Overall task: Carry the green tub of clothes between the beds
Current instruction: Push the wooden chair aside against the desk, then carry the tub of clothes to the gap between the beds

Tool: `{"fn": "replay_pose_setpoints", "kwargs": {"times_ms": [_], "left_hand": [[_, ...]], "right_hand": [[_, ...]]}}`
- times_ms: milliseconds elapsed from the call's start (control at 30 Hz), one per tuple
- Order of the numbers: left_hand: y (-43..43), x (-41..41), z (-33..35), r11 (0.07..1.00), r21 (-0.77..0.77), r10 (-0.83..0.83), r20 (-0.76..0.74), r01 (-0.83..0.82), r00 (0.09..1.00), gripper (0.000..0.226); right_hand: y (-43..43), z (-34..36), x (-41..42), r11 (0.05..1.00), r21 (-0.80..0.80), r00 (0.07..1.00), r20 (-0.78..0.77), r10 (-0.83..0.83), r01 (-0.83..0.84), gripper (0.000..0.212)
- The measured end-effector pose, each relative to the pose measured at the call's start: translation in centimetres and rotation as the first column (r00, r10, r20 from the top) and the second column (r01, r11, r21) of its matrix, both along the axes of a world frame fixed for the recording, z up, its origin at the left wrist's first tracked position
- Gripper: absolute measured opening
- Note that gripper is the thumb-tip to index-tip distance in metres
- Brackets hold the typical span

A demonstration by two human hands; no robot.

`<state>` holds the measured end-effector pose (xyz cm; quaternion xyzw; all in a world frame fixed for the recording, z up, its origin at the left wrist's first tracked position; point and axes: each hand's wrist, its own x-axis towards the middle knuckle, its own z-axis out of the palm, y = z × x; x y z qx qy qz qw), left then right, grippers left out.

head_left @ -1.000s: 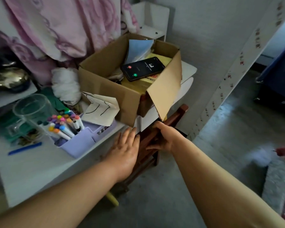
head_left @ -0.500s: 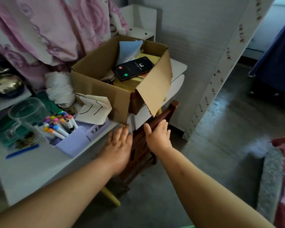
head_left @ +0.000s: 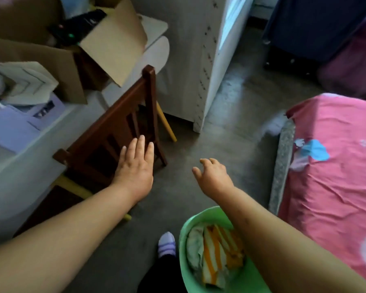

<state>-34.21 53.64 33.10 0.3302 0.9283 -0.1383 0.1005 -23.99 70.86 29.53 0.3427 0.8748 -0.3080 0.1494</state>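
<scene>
Your left hand point(head_left: 135, 168), fingers together, lies flat by the dark brown slatted wooden chair point(head_left: 123, 123), your empty right hand point(head_left: 212, 176) hangs loosely spread, both free to grab the green plastic tub of striped clothes point(head_left: 199, 216) on the floor at your feet.

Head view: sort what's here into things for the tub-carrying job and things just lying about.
For the job:
- green tub on the floor
- clothes in it
- left hand, open
- right hand, open
- pink bed

Lying about:
- wooden chair
- cardboard box
- phone in the box
- purple organizer
- white desk
</scene>
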Motion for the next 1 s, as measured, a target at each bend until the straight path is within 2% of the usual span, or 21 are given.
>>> {"fn": "replay_pose_setpoints", "kwargs": {"times_ms": [233,433,600,767,900,1000], "left_hand": [[4.4,10.7,-9.7,0.998,-0.050,-0.023,0.311,0.040,0.950,0.079],[6.3,15.3,-19.4,0.978,-0.185,0.179,0.518,-0.094,0.836,0.081],[7.5,15.8,-26.8,0.910,-0.330,0.398,0.528,-0.251,0.750,0.073],[7.0,16.3,-32.1,0.848,-0.400,0.522,0.519,-0.348,0.677,0.082],[6.7,16.3,-34.1,0.832,-0.374,0.554,0.517,-0.409,0.653,0.095],[7.0,15.4,-35.0,0.820,-0.365,0.572,0.515,-0.440,0.639,0.079]], "right_hand": [[3.7,-8.4,15.8,0.975,-0.019,0.958,0.192,-0.212,0.219,0.057],[4.4,-17.0,26.0,0.901,-0.026,0.856,0.324,-0.403,0.434,0.056],[3.3,-23.3,31.9,0.773,0.012,0.687,0.451,-0.570,0.634,0.070],[2.5,-27.5,35.5,0.523,0.064,0.434,0.476,-0.765,0.850,0.090],[2.9,-30.2,36.9,0.443,0.029,0.383,0.456,-0.804,0.896,0.091],[3.7,-31.3,37.1,0.368,0.024,0.320,0.440,-0.839,0.930,0.086]]}}
